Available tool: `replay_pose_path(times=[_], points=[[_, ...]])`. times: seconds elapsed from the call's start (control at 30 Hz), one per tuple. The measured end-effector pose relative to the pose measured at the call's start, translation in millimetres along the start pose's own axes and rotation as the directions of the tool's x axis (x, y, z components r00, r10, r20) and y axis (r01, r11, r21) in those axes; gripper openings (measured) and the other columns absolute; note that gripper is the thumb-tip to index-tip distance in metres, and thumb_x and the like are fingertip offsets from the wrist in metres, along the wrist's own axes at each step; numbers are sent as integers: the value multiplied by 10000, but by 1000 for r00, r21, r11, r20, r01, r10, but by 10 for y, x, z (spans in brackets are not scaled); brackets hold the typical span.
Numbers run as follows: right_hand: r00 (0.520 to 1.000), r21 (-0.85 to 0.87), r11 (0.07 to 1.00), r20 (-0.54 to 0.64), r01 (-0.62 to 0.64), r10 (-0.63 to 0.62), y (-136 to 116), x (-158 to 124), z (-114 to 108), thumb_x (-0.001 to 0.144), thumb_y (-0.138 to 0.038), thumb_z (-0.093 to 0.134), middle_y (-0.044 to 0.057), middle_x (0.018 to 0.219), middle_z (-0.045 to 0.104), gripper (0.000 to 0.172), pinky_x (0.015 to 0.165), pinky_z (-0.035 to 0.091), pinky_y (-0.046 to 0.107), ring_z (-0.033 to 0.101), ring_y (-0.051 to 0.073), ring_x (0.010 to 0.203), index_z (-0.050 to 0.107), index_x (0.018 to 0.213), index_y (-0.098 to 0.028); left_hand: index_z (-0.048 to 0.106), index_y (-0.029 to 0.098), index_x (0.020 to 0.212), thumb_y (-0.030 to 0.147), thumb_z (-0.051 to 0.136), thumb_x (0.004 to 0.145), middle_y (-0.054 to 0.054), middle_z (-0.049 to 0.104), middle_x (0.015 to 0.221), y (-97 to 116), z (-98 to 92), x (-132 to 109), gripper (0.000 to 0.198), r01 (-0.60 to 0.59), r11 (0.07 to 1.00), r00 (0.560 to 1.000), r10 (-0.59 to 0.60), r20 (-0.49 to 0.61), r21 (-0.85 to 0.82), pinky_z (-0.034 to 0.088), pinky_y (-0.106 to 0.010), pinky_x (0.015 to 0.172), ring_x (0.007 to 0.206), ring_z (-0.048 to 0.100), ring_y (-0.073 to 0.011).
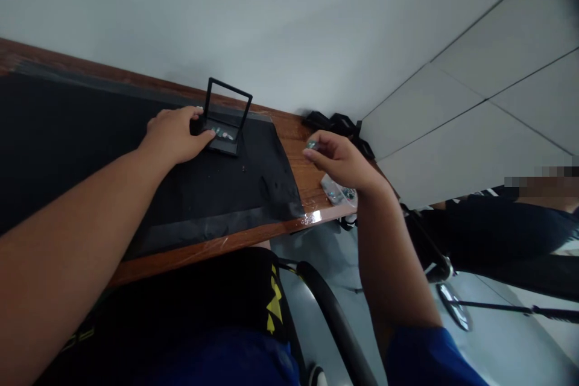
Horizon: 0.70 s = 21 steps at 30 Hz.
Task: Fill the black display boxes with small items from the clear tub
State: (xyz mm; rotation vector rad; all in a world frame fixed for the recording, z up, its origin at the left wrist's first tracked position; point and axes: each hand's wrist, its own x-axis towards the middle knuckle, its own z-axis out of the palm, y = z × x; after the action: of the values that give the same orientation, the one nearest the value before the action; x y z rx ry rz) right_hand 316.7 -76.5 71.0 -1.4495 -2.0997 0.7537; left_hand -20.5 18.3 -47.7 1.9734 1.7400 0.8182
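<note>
Along one white wall (271, 24), a single wooden table (294, 142) is set, and most of its visible top is covered by one black mat (194, 199). At the right edge one other person (497, 223), in dark clothing, is partly seen, well apart from the table. Below the table edge, one black chair armrest (337, 319) is shown. Two bare hands are held over the work. By the left hand (174, 132), the left side of one black hinged display case (224, 146) is met; thumb and forefinger are parted, the thumb tip laid at the base and the forefinger tip brought beside the lid, but whether the base is gripped cannot be told. The case is stood open on the mat near the wall, its one windowed lid raised. At least three black boxes (341, 125) are clustered beyond the right hand (337, 157), and one clear plastic container (332, 190) of small pieces, too many to be counted, is placed near the table edge below it. Within the case several teal and pale pieces (225, 134) are laid, their exact number unclear. Between the right thumb and forefinger, one small teal piece (311, 145) is pinched, raised well apart from the case.
</note>
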Motion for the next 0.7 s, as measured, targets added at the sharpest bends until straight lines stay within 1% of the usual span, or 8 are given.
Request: replay_pose_path(times=[0.1, 0.17, 0.2, 0.3, 0.37, 0.47, 0.6, 0.7], points=[[996, 132, 989, 59, 59, -68, -149, 369, 363, 1016, -361, 703, -19, 824, 611, 217, 734, 445, 278, 540, 120, 760, 555, 922, -232, 547, 263, 1643, 617, 692, 878, -170, 710, 1523, 64, -66, -59, 855, 70, 996, 997, -73, -33, -62, 470, -691, 1232, 1480, 581, -494], [992, 186, 981, 106, 54, -75, -226, 632, 596, 1046, -348, 696, -28, 821, 616, 221, 742, 449, 262, 551, 112, 770, 545, 934, -232, 503, 256, 1666, 589, 668, 907, -163, 695, 1542, 128, -127, -114, 845, 76, 994, 993, -83, -83, -83, 484, -633, 1242, 1495, 579, -464], [986, 208, 977, 145, 49, -81, -255, 758, 699, 1056, -351, 698, -34, 811, 616, 232, 731, 445, 253, 545, 106, 759, 542, 933, -229, 512, 256, 1659, 570, 657, 923, -157, 695, 1542, 164, -161, -142, 813, 42, 997, 993, -50, -111, -72, 481, -610, 1248, 1491, 588, -448], [961, 277, 960, 257, 31, -105, -290, 1083, 917, 1071, -385, 714, -46, 789, 615, 271, 679, 429, 236, 516, 92, 704, 542, 937, -224, 650, 214, 1535, 462, 616, 948, -142, 751, 1449, 265, -256, -206, 637, -100, 994, 981, 89, -174, -51, 507, -536, 1224, 1388, 672, -387], [951, 327, 945, 284, 21, -119, -262, 1235, 987, 1075, -438, 720, -51, 783, 607, 309, 651, 426, 227, 503, 86, 678, 545, 940, -222, 692, 206, 1501, 402, 579, 951, -114, 774, 1407, 301, -295, -221, 595, -224, 973, 962, 212, -172, -51, 523, -484, 1206, 1347, 693, -336], [934, 418, 907, 307, 40, -183, -152, 1364, 1034, 1068, -536, 718, -58, 779, 591, 382, 621, 423, 212, 491, 73, 652, 544, 943, -220, 706, 229, 1515, 403, 590, 938, -89, 780, 1422, 299, -297, -214, 614, -390, 919, 917, 384, -105, -51, 524, -469, 1206, 1351, 691, -317], [885, 544, 833, 333, 101, -324, 24, 1411, 1082, 1040, -626, 723, -77, 742, 554, 459, 547, 373, 188, 448, 55, 601, 532, 956, -216, 693, 263, 1546, 437, 635, 947, -84, 770, 1466, 274, -251, -215, 626, -466, 880, 885, 464, -42, -98, 543, -514, 1198, 1340, 707, -336], [868, 553, 825, 347, 116, -355, 92, 1393, 1090, 1045, -607, 729, -85, 717, 528, 453, 529, 346, 178, 428, 49, 595, 542, 954, -205, 728, 319, 1495, 446, 675, 953, -54, 786, 1431, 278, -246, -228, 559, -491, 862, 871, 490, -36, -123, 545, -513, 1205, 1328, 717, -331]])
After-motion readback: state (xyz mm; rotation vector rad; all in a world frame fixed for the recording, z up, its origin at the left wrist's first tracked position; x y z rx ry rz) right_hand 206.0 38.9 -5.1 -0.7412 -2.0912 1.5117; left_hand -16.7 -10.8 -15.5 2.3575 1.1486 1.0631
